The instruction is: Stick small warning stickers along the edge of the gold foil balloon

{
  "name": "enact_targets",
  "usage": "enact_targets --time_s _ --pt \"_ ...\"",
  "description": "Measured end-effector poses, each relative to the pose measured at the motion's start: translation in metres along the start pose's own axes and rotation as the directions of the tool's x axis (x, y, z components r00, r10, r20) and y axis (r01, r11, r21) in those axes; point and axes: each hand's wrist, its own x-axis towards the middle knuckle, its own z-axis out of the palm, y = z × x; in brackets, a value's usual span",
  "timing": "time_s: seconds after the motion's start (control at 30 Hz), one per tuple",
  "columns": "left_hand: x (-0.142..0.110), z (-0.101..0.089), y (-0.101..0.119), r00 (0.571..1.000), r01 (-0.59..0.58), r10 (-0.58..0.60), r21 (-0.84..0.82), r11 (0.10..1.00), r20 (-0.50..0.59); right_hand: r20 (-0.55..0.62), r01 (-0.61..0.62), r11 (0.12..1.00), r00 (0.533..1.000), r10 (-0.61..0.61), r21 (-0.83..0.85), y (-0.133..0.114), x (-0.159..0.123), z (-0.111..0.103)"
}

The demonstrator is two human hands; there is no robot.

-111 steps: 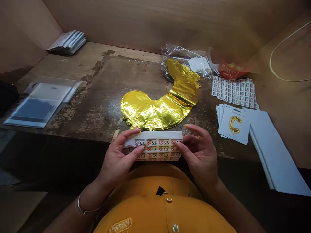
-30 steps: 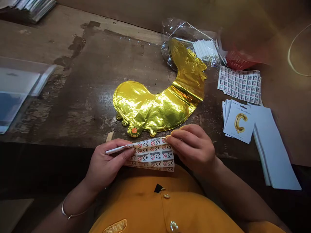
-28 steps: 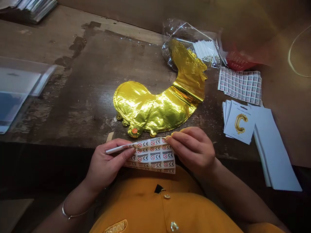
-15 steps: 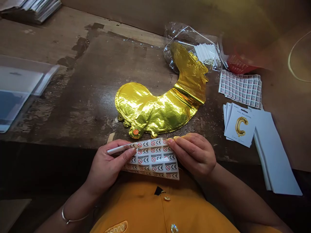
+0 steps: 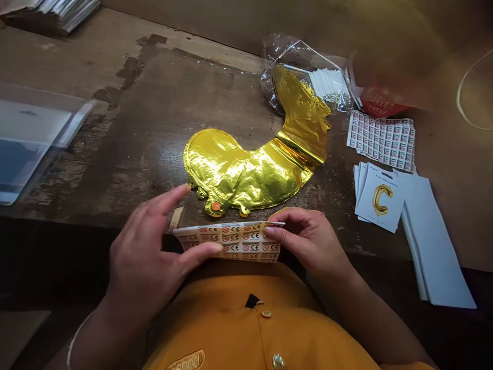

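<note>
A sheet of small warning and CE labels [image 5: 227,239] is bent low over my lap, close to the table edge. My right hand [image 5: 304,239] pinches its right end, with a thin white stick [image 5: 279,224] seeming to lie along the top edge. My left hand [image 5: 142,262] is open, fingers spread, and its thumb rests on the sheet. Just beyond the sheet lies a flat gold foil balloon [image 5: 246,177] with an orange dot [image 5: 216,206] on its lower edge, apart from both hands.
On the worn wooden table [image 5: 154,103] are a clear bag of white sticks [image 5: 327,85], a blurred red basket [image 5: 379,105], a label sheet [image 5: 381,141], gold letter C balloon cards [image 5: 379,198], white cards [image 5: 435,241] and clear sleeves [image 5: 34,133].
My left hand has let go of the white stick and opened, moving left and nearer the camera. The label sheet now looks flatter and more bent, with the stick along its top edge.
</note>
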Motion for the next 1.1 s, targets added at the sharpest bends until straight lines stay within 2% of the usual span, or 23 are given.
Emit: enact_targets --time_s 0.03,0.07,0.1,0.13,0.17,0.23,0.33,0.4,0.5,0.57,0.7,0.8,0.9,0.97,1.1 --pt "0.003 -0.002 0.006 0.989 -0.146 0.148 0.118 0.982 -0.007 0.010 0.003 1.000 1.000 -0.003 -0.013 0.000 -0.002 0.004" --pt "0.007 -0.003 0.011 0.964 -0.266 0.258 0.171 0.949 0.070 0.027 0.005 1.000 1.000 -0.005 -0.023 0.000 -0.004 0.007" --pt "0.012 -0.003 0.016 0.933 -0.346 0.320 0.163 0.924 0.166 0.043 0.006 1.000 0.999 -0.004 -0.031 0.000 -0.006 0.011" --pt "0.017 -0.002 0.021 0.903 -0.375 0.332 0.122 0.919 0.273 0.053 0.008 0.999 0.999 -0.006 -0.037 0.000 -0.007 0.014" --pt "0.022 -0.001 0.024 0.877 -0.353 0.300 0.079 0.932 0.374 0.061 0.013 0.999 0.998 -0.010 -0.043 0.000 -0.007 0.017" --pt "0.032 0.002 0.027 0.832 -0.232 0.183 0.029 0.972 0.523 0.098 0.021 0.998 0.995 -0.015 -0.066 0.000 -0.007 0.019" --pt "0.041 0.004 0.027 0.769 -0.039 0.037 -0.010 0.999 0.638 0.124 0.109 0.974 0.989 -0.085 -0.199 -0.002 -0.006 0.014" --pt "0.041 0.004 0.025 0.744 0.068 -0.008 -0.063 0.996 0.669 0.065 0.258 0.901 0.966 -0.251 -0.349 -0.004 -0.007 0.007" --pt "0.038 0.005 0.022 0.706 0.219 -0.046 -0.157 0.963 0.706 0.057 0.443 0.719 0.868 -0.493 -0.536 -0.010 -0.008 0.000" --pt "0.036 0.006 0.022 0.712 0.241 -0.044 -0.185 0.953 0.701 0.111 0.492 0.639 0.834 -0.540 -0.591 -0.013 -0.008 -0.002" --pt "0.034 0.007 0.024 0.770 0.136 -0.007 -0.153 0.979 0.638 0.168 0.501 0.604 0.837 -0.521 -0.620 -0.017 -0.008 -0.001" --pt "0.033 0.006 0.027 0.773 0.109 0.001 -0.134 0.985 0.634 0.170 0.508 0.602 0.832 -0.528 -0.616 -0.018 -0.008 0.002" --pt "0.034 0.006 0.028 0.767 0.110 0.002 -0.135 0.985 0.642 0.160 0.528 0.567 0.805 -0.571 -0.632 -0.016 -0.009 0.005" --pt "0.034 0.006 0.028 0.764 0.112 0.008 -0.144 0.983 0.645 0.157 0.557 0.510 0.761 -0.629 -0.656 -0.012 -0.010 0.006" --pt "0.034 0.008 0.027 0.740 0.183 -0.013 -0.182 0.966 0.673 0.228 0.658 0.302 0.594 -0.772 -0.690 -0.002 -0.012 0.005"
